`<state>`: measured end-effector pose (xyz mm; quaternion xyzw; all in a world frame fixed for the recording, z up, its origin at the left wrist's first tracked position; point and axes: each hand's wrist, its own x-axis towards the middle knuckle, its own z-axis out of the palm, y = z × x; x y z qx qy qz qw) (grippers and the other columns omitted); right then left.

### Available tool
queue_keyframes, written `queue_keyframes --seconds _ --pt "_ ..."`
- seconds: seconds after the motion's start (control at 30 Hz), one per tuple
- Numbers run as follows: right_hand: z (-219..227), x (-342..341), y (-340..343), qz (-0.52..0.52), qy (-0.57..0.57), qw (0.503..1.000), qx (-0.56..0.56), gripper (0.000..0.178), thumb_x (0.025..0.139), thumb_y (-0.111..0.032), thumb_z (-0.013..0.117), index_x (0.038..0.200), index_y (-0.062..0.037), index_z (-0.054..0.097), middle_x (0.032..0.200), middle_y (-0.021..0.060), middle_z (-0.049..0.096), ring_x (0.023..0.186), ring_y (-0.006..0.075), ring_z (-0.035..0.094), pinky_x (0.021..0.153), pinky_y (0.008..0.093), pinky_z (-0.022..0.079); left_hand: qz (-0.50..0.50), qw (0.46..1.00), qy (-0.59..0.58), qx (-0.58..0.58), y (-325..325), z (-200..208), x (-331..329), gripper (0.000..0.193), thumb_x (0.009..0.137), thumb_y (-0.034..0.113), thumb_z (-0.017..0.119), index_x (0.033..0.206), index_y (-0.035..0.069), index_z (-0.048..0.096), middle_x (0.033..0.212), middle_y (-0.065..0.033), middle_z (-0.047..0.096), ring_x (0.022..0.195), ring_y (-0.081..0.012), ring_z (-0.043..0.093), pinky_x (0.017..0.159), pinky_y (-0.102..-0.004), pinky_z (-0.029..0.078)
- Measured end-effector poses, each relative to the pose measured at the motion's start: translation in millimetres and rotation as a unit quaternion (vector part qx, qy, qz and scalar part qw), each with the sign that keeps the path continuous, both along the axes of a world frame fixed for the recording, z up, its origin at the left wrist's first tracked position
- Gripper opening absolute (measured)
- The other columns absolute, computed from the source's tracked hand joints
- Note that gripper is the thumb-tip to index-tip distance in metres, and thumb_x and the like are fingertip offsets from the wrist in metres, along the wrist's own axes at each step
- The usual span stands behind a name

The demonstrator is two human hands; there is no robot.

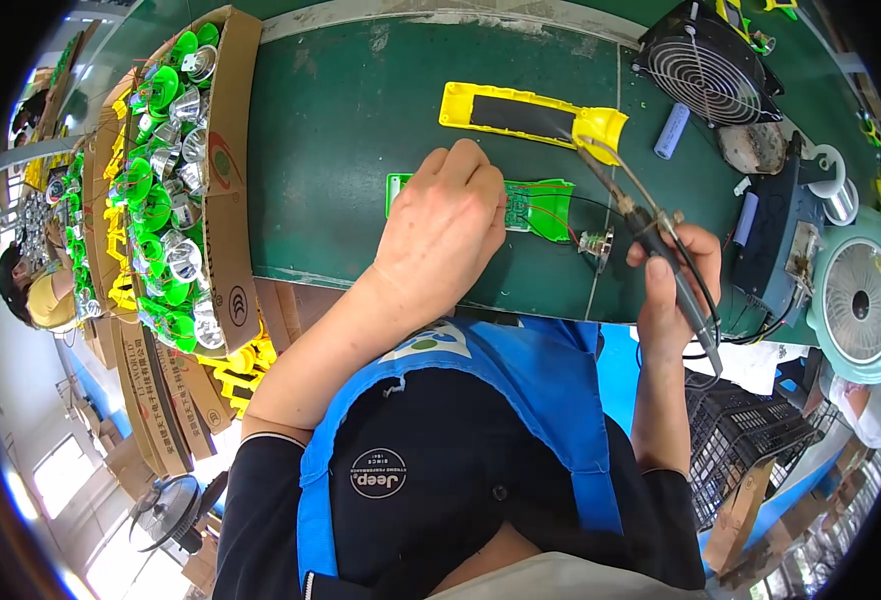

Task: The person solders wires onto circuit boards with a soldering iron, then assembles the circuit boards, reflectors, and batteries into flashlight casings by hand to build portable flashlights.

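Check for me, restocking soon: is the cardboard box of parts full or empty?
Full: the cardboard box is heaped with green parts and silver reflector cups.

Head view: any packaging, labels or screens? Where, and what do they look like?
Cardboard box: left on the green bench, long open brown carton with a round red-and-green emblem on its flap, holding green and silver reflector parts.
Stacked cardboard: below that box, flat brown cartons with dark print.
Round badge: on the black shirt, white-rimmed.
Screens: none visible.

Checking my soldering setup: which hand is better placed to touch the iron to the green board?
Right. The right hand already holds the soldering iron, tip near the green board; the left hand presses the board down.
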<state>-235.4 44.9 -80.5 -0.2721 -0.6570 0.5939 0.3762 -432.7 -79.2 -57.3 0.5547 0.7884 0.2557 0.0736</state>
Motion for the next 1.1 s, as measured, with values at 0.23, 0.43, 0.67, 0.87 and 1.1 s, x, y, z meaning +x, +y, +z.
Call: queue_keyframes --seconds 0.23,0.43,0.67,0.87,1.1 --pt "1.4 14.2 14.8 0.012 0.050 0.998 0.023 0.030 0.088 -0.014 0.065 0.108 -0.0001 0.046 0.090 0.0153 0.064 0.077 0.0192 0.064 0.076 0.0304 0.051 -0.077 0.994 -0.073 0.016 -2.0 13.0 -15.4 0.018 0.071 0.001 0.068 0.087 0.003 0.059 0.095 -0.0110 0.060 0.095 -0.0302 0.059 0.081 -0.0400 0.048" --pt "9.9 -15.9 15.9 0.052 0.054 0.996 0.057 0.028 0.091 -0.009 0.060 0.112 -0.0004 0.045 0.099 0.0153 0.063 0.094 0.0240 0.066 0.086 0.0340 0.050 -0.214 0.975 0.062 -0.015 29.4 2.1 9.5 0.010 0.076 0.009 0.067 0.081 0.009 0.058 0.077 -0.0044 0.057 0.083 -0.0243 0.054 0.072 -0.0366 0.040" --pt "-6.5 -74.1 37.7 0.107 0.019 0.970 0.219 0.028 0.080 0.003 0.068 0.104 -0.0010 0.055 0.098 0.0125 0.061 0.083 0.0219 0.064 0.077 0.0290 0.051 -0.016 0.892 -0.447 0.070 0.7 12.9 -11.9 0.005 0.085 0.005 0.061 0.088 0.001 0.061 0.078 0.0034 0.058 0.067 -0.0011 0.048 0.057 -0.0186 0.037" --pt "-19.3 -60.9 26.1 0.101 -0.034 0.952 0.288 0.031 0.077 0.002 0.070 0.104 -0.0031 0.056 0.092 0.0130 0.060 0.078 0.0249 0.063 0.069 0.0308 0.051 0.078 0.890 -0.450 0.009 -21.6 8.5 -40.6 0.005 0.086 0.005 0.060 0.086 0.001 0.062 0.078 0.0013 0.057 0.066 -0.0019 0.046 0.058 -0.0175 0.037" --pt "-7.9 -40.1 19.6 0.053 0.020 0.994 -0.093 0.018 0.089 -0.010 0.061 0.101 0.0011 0.054 0.084 0.0091 0.062 0.072 0.0126 0.060 0.069 0.0250 0.049 -0.077 0.996 -0.020 0.032 5.1 2.4 -72.2 0.004 0.079 0.006 0.065 0.082 0.008 0.065 0.090 -0.0042 0.051 0.084 -0.0196 0.049 0.078 -0.0314 0.038"
